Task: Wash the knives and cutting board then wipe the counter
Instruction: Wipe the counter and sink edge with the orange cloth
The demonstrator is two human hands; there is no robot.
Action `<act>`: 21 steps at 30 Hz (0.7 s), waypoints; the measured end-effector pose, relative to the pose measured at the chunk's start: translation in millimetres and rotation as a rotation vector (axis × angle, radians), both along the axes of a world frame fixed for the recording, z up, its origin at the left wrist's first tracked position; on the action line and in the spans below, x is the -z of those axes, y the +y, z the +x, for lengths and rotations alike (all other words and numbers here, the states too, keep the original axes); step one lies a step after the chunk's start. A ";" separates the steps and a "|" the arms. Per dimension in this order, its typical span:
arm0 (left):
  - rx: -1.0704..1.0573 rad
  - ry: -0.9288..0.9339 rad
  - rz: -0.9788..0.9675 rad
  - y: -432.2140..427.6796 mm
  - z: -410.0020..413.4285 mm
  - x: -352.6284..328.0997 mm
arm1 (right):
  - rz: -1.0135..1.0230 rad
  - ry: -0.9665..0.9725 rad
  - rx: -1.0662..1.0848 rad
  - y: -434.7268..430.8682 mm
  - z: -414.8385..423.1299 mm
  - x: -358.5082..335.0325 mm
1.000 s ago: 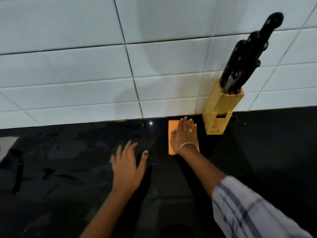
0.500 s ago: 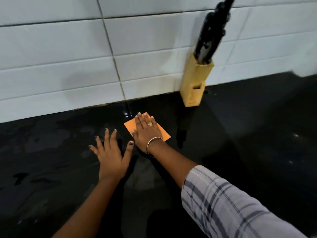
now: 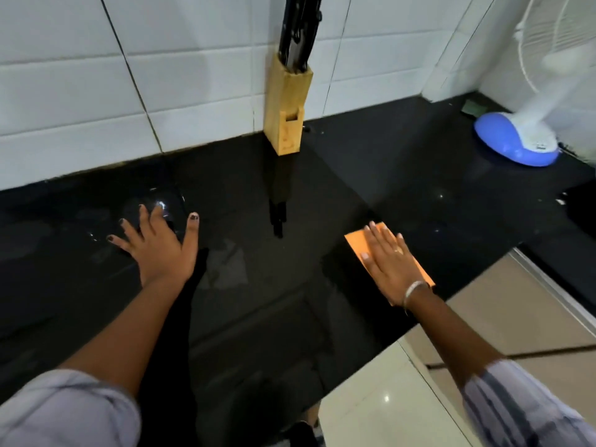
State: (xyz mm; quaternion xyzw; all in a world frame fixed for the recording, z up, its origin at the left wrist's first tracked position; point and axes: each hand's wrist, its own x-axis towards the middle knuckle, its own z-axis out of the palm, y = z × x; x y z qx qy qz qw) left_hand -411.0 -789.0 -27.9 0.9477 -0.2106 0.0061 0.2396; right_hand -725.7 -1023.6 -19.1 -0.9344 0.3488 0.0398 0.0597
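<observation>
Right hand (image 3: 392, 262) slid orange cloth (image 3: 356, 241) rightward, off the wall.

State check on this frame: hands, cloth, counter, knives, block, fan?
left hand: flat on the counter, fingers spread, holds nothing
right hand: fingers straight, presses on the orange cloth
orange cloth: flat under the palm, near the counter's front edge
counter: glossy, wet patches by the left hand
knives: stowed in the block, handles up
knife block: upright at the wall
fan: upright; cannot tell if running
</observation>
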 end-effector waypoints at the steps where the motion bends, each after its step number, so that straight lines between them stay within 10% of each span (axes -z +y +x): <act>1: -0.004 0.007 -0.026 2.5 0.4 -0.8 | 0.000 -0.016 0.011 17.1 -16.3 0.3; 8: 0.034 0.059 -0.151 7.2 1.1 -3.0 | -0.058 -0.020 0.130 107.8 14.3 12.6; 16: 0.125 0.127 -0.249 39.4 -1.3 -7.0 | -0.010 -0.117 -0.577 329.1 96.3 13.0; 21: 0.127 0.021 -0.064 105.6 20.0 1.6 | 0.012 -0.170 -0.390 288.6 68.8 21.8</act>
